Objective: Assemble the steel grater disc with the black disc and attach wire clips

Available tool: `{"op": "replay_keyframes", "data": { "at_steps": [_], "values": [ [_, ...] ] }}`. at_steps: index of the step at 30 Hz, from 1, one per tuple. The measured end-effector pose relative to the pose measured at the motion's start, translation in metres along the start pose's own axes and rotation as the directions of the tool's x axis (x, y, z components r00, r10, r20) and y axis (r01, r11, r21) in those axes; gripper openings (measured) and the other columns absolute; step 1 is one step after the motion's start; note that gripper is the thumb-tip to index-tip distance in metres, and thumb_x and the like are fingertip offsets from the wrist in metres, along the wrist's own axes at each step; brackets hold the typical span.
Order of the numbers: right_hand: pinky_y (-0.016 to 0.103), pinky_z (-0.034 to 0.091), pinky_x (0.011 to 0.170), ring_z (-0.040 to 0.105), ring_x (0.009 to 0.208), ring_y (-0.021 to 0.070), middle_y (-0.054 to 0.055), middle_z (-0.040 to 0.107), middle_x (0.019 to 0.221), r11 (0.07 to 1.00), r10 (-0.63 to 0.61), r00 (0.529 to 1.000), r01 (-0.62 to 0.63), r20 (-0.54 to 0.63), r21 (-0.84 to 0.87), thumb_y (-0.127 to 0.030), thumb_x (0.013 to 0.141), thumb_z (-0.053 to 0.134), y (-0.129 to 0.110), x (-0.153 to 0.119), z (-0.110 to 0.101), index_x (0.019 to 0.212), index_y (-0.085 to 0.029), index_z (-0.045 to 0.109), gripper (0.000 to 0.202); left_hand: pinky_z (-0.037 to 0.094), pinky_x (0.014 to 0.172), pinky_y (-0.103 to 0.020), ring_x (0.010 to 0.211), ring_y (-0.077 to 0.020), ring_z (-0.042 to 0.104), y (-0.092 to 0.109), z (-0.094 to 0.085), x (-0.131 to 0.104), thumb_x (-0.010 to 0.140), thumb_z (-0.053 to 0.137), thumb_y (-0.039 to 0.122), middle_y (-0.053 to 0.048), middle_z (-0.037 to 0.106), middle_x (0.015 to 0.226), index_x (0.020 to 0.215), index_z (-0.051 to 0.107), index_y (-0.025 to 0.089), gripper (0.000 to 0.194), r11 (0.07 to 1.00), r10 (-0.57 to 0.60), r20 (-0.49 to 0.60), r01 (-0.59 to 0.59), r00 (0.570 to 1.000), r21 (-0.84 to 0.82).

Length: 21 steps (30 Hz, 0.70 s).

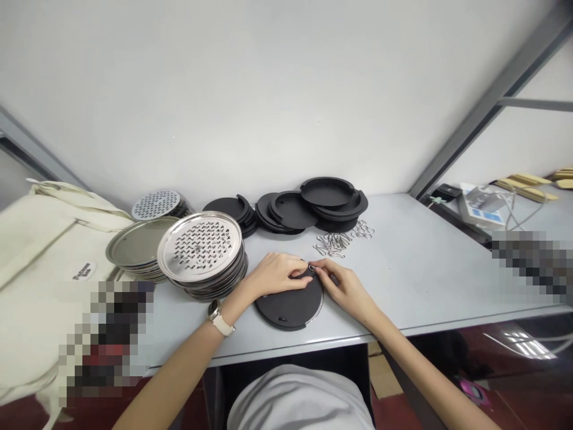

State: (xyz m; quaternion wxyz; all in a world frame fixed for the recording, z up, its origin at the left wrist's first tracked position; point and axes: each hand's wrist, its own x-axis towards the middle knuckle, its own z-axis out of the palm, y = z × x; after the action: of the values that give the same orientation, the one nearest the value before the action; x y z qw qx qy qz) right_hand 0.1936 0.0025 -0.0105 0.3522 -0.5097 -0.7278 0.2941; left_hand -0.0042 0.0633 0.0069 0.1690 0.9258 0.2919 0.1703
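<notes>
A round black plate (290, 309) with a metal rim showing at its right side lies at the front of the table. My left hand (280, 273) is over its upper part, holding it, with the thumb across the top and the fingers closed towards the far edge. At that edge my right hand (341, 288) pinches a small shiny wire clip (311, 267) between thumb and index finger. Fingertips of both hands almost meet there and partly hide the clip. Loose wire clips (332, 243) lie in a pile just beyond my hands.
Stacked perforated metal plates (201, 246) stand on the left, beside plain metal discs (138, 242). Black plates (293, 210) are piled along the wall. A cream bag (40, 251) takes up the left side. A metal frame post (474, 113) rises at right, near a white box (481, 209).
</notes>
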Motion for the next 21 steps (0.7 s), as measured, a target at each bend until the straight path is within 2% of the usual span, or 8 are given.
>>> {"op": "replay_keyframes", "data": {
  "at_steps": [3,7,21],
  "values": [
    [0.029,0.048,0.078,0.062,0.085,0.0199,0.005,0.068,0.091,0.999,-0.008,1.000,0.009,-0.009,0.038,-0.030,0.096,0.041,0.0006,0.0006,0.0011,0.107,-0.020,0.064,0.027,0.020,0.052,-0.025,0.054,-0.0083,0.040,0.0006,0.0002,0.0008,0.085,0.056,0.039,0.005,0.049,0.060,0.063,0.043,0.017,0.033,1.000,-0.003,0.000,0.003,1.000,-0.008],
    [0.029,0.047,0.081,0.063,0.090,0.0201,0.006,0.069,0.099,0.998,-0.010,1.000,0.011,-0.003,0.063,-0.029,0.097,0.041,0.0002,0.0002,0.0016,0.107,-0.019,0.064,0.028,0.019,0.053,-0.025,0.053,-0.0082,0.041,0.0007,0.0000,0.0013,0.084,0.056,0.040,0.006,0.050,0.059,0.063,0.044,0.017,0.033,1.000,-0.005,0.010,0.005,1.000,-0.013],
    [0.027,0.046,0.080,0.063,0.088,0.0192,0.005,0.068,0.098,0.999,-0.049,0.999,0.050,-0.004,0.014,-0.027,0.096,0.042,0.0028,-0.0002,0.0023,0.106,-0.020,0.063,0.024,0.020,0.054,-0.025,0.054,-0.0088,0.042,0.0005,0.0026,0.0011,0.083,0.055,0.041,0.005,0.052,0.058,0.063,0.044,0.018,0.033,1.000,-0.023,0.007,0.023,1.000,0.009]
  ]
}}
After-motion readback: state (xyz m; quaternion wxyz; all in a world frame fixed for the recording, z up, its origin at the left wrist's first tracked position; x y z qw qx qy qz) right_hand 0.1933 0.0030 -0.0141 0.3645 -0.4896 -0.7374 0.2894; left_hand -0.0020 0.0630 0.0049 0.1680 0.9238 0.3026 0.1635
